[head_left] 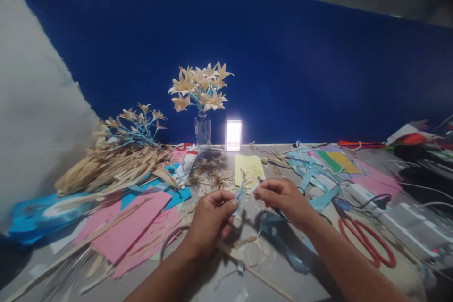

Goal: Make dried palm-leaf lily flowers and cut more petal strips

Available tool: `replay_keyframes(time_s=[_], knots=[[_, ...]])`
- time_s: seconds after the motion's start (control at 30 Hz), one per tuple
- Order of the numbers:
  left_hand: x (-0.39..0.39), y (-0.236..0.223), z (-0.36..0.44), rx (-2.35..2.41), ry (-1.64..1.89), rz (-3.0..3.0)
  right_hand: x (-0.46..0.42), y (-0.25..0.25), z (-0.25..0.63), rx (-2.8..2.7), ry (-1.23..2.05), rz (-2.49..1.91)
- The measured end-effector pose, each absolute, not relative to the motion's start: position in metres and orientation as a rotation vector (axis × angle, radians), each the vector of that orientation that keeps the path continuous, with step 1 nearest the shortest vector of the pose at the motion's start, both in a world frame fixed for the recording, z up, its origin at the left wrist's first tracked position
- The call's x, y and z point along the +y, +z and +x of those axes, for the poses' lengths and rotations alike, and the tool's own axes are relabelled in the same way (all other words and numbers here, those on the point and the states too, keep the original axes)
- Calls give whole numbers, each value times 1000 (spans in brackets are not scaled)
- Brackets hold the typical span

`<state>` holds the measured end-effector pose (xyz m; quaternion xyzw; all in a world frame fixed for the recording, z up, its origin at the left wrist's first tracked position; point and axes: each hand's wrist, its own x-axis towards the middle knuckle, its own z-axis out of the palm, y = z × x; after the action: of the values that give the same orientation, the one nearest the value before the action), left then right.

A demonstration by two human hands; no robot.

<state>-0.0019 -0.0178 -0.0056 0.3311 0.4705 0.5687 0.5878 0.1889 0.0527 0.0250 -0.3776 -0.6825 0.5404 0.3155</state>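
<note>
My left hand (215, 217) is closed in a pinch on a small husk flower (239, 197), its short stem wrapped in light blue tape and a pale brown petal tip pointing up. Level with it, my right hand (283, 197) is also closed, fingertips pressed together close to the flower. A small pale piece and a dark tip show at those fingertips, too small to name. Behind the hands lies a yellow paper pad (249, 170). Light blue tape (283, 236) trails on the table beneath my right wrist.
A glass vase (203, 132) of husk flowers (201, 86) stands at the back beside a bright light (234, 136). Dried husks (116, 167) and pink paper (130, 222) cover the left. Red-handled scissors (366, 240) and a power strip (406, 226) with cords lie right.
</note>
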Motion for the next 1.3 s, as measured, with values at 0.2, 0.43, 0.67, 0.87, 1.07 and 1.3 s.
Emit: replay_keyframes(time_s=[0.2,0.43,0.67,0.87,1.07,1.3], knots=[[-24,-2,2,1239,1371,965,43,6,164,-1345,1757,-795],[-29,5,5,1306,1376,1084,35,12,151,-1114,1765,-799],[-30,7,3,945,1171,720,36,11,157,-1131,1823,-720],[-30,6,-1,710,971,648,37,14,163,-1191,1894,-634],[-33,12,-3,583,888,616,35,12,167,-1254,1959,-527],[-35,9,5,916,1155,819,36,9,177,-1167,1942,-626]])
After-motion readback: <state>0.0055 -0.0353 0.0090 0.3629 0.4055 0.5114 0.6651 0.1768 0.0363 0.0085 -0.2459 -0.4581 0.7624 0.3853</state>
